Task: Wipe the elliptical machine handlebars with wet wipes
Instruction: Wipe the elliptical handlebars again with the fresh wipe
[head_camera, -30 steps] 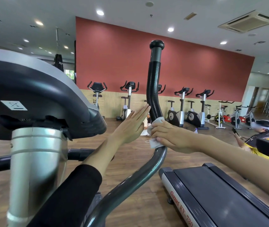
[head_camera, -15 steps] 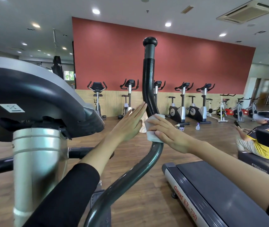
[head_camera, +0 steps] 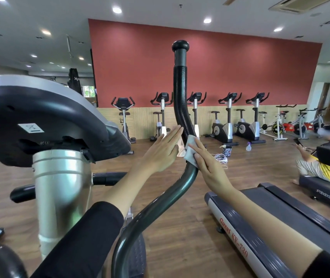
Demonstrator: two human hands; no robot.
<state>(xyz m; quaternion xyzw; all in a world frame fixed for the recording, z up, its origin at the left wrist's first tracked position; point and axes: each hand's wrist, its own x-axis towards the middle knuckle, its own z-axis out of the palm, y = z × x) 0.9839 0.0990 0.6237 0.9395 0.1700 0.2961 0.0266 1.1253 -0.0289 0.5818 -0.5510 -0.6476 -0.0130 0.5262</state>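
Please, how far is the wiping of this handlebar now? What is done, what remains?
Done: nothing certain; no part looks visibly wet. In hand: the right hand presses the wipe flat against the handlebar at the foot of its foam grip, the left hand flat on the other side. Left: probably the grip above the wipe, up to the knob.

Flat hands [head_camera: 160, 153] [head_camera: 210, 169], wipe [head_camera: 189, 150] on handlebar [head_camera: 180, 87]

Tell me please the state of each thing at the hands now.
Handlebar: upright, wipe at its bend.
Wipe: pressed on the handlebar under the right hand.
Right hand: fingers straight, pressing the wipe.
Left hand: flat, fingers straight, against the handlebar's left side.
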